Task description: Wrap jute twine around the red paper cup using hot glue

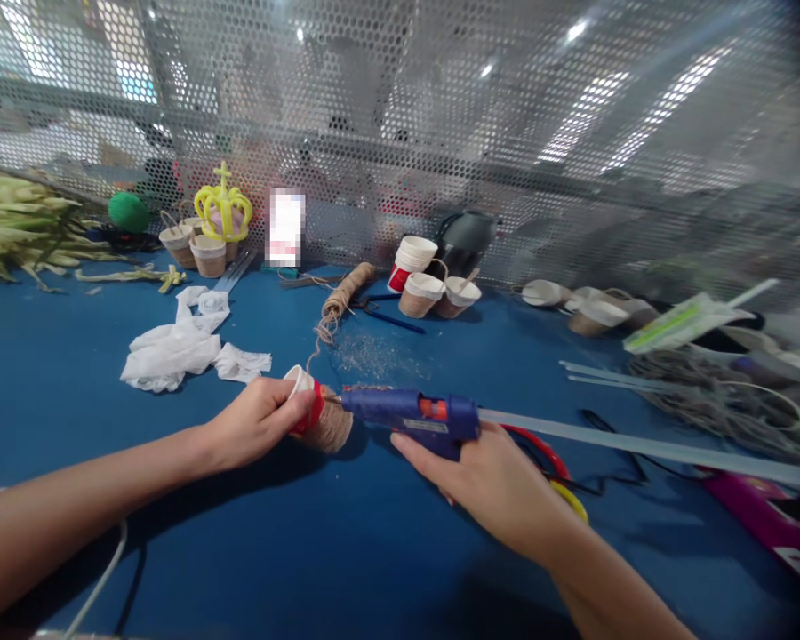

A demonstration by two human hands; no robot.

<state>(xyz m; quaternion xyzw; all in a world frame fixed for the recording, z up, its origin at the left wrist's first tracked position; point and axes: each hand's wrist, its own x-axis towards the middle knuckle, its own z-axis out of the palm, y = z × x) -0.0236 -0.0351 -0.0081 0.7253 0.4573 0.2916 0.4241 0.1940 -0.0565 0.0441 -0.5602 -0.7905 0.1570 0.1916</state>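
My left hand (257, 420) grips a small paper cup (328, 427) by its white rim, tilted on its side. Twine wraps the lower part of the cup, and a red band shows above it. In my right hand (486, 476) is a blue glue gun (410, 416), its metal tip at the side of the cup where the red band meets the twine. A long clear glue stick (606, 437) sticks out of the gun's back. From the cup, a strand of twine runs up to a twine roll (348, 293).
Crumpled white tissue (170, 354) lies left of centre. Twine-wrapped cups (421, 295) and a blue-handled tool (395, 320) stand or lie behind the cup. Red and yellow handles (570, 500) lie by my right wrist. A perforated metal screen (347, 116) closes off the back.
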